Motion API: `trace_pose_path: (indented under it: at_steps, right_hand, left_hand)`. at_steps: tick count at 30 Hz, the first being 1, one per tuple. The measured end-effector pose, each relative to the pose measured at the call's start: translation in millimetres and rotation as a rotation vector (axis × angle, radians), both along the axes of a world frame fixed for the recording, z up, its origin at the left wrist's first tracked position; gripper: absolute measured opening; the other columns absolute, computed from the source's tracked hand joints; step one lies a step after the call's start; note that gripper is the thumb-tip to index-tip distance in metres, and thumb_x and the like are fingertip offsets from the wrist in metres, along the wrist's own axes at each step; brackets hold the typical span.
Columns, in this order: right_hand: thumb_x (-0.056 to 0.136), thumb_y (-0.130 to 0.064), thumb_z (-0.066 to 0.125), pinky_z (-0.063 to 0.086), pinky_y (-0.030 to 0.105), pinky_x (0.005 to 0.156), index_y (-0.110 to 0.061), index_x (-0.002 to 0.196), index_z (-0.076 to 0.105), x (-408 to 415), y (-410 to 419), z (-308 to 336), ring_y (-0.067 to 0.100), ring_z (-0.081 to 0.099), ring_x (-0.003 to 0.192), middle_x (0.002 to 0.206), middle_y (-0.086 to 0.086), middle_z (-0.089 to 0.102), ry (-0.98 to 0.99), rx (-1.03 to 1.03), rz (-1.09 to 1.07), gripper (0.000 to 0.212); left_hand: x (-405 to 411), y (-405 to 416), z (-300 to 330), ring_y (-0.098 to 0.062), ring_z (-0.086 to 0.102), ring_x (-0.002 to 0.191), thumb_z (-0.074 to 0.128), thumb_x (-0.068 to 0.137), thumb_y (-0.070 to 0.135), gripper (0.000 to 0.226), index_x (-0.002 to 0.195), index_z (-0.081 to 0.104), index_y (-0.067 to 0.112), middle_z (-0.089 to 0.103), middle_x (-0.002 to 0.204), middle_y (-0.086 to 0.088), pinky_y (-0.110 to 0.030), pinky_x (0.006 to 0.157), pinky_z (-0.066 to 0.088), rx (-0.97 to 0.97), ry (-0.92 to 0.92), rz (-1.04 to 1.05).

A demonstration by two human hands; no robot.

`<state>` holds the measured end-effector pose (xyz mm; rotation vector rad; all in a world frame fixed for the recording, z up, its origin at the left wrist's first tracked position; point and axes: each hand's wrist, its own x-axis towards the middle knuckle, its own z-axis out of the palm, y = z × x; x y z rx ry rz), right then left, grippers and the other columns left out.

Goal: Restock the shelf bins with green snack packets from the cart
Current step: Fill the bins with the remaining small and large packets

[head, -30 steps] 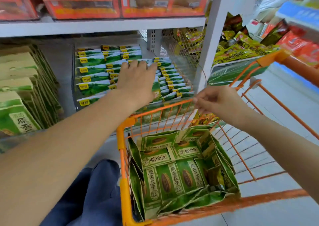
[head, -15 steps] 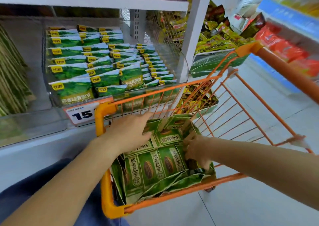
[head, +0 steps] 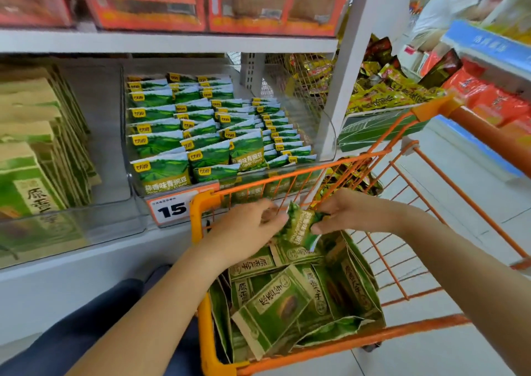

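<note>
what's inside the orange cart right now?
A pile of green snack packets lying at mixed angles fills the front of the orange cart. Both hands hold a small green packet above it. The pile covers the cart floor beneath it.

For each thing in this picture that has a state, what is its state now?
Left hand: grips the small green packet.
Right hand: pinches the same packet.
Small green packet: lifted above the cart, blurred.
Orange cart: holds many green packets in a loose pile.
Middle shelf bin: nearly full, packets in rows.
</note>
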<state>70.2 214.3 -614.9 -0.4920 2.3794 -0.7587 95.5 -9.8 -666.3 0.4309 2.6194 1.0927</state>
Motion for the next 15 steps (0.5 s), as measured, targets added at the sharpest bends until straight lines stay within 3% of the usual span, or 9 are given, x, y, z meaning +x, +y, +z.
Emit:
trace_pose_path:
  at_steps: [2,4,5,7,8,11,13,15]
  right_hand:
    - [0.083,-0.042,0.069,0.028,0.022,0.059,-0.008,0.073,0.069,-0.2,-10.1,5.9,0.019,0.038,0.051,0.057,0.010,0.040,-0.042,-0.122,-0.040,0.035]
    - [0.080,-0.048,0.067,0.039,0.028,0.070,-0.004,0.091,0.071,-4.3,-19.3,6.5,0.024,0.057,0.067,0.073,0.011,0.063,-0.086,-0.220,-0.047,0.046]
    - [0.081,-0.047,0.068,0.044,0.028,0.075,-0.012,0.091,0.074,-6.5,-24.3,5.4,0.019,0.063,0.074,0.079,0.007,0.069,-0.073,-0.270,-0.061,0.037]
    - [0.084,-0.036,0.070,0.046,0.022,0.071,-0.027,0.074,0.076,-8.6,-33.9,0.1,0.008,0.064,0.068,0.069,-0.002,0.070,-0.001,-0.413,-0.153,0.014]
    - [0.085,-0.032,0.070,0.046,0.022,0.069,-0.029,0.065,0.074,-7.9,-38.1,-3.0,0.008,0.063,0.063,0.063,-0.004,0.067,0.053,-0.492,-0.226,0.020]
    - [0.083,-0.035,0.072,0.048,0.045,0.069,-0.008,0.076,0.070,-8.6,-44.6,-20.9,0.033,0.063,0.067,0.072,0.021,0.064,0.227,-0.634,-0.306,0.028]
    - [0.083,-0.033,0.072,0.047,0.046,0.063,-0.008,0.081,0.069,-8.0,-45.9,-29.2,0.033,0.060,0.067,0.076,0.019,0.065,0.373,-0.620,-0.281,0.026]
    - [0.081,-0.044,0.071,0.048,0.046,0.061,-0.016,0.085,0.071,-5.6,-47.3,-31.5,0.026,0.059,0.066,0.073,0.008,0.067,0.545,-0.497,-0.253,0.028]
  left_hand:
    - [-0.3,2.3,4.7,-0.003,0.056,0.106,0.044,0.090,0.061,0.029,0.113,0.055,0.047,0.058,0.115,0.021,-0.034,0.094,0.049,0.266,-0.079,0.083]
    - [0.3,1.6,11.6,-0.003,0.060,0.102,0.050,0.086,0.059,0.033,0.112,0.060,0.042,0.061,0.105,0.023,-0.035,0.089,0.054,0.489,-0.119,0.141]
    - [0.8,0.3,14.8,-0.005,0.063,0.098,0.053,0.085,0.055,0.034,0.110,0.064,0.035,0.066,0.100,0.019,-0.034,0.084,0.056,0.574,-0.126,0.163]
    - [0.6,-2.8,20.3,-0.005,0.067,0.091,0.059,0.087,0.044,0.023,0.102,0.068,0.030,0.071,0.094,0.013,-0.028,0.078,0.057,0.681,-0.114,0.227]
    - [0.4,-4.3,22.5,-0.001,0.066,0.088,0.061,0.088,0.039,0.015,0.099,0.068,0.031,0.072,0.093,0.015,-0.022,0.077,0.056,0.702,-0.101,0.256]
    - [-1.5,-6.0,21.5,0.008,0.061,0.083,0.069,0.085,0.035,0.012,0.096,0.063,0.037,0.068,0.089,0.021,-0.014,0.072,0.049,0.560,-0.024,0.301]
    - [-0.2,-4.4,19.2,0.011,0.057,0.084,0.074,0.082,0.031,0.025,0.101,0.058,0.035,0.062,0.094,0.023,-0.007,0.071,0.043,0.404,0.078,0.289]
    - [4.5,-1.1,19.6,0.014,0.050,0.086,0.074,0.082,0.026,0.040,0.114,0.051,0.035,0.055,0.099,0.026,0.000,0.073,0.037,0.225,0.215,0.243]
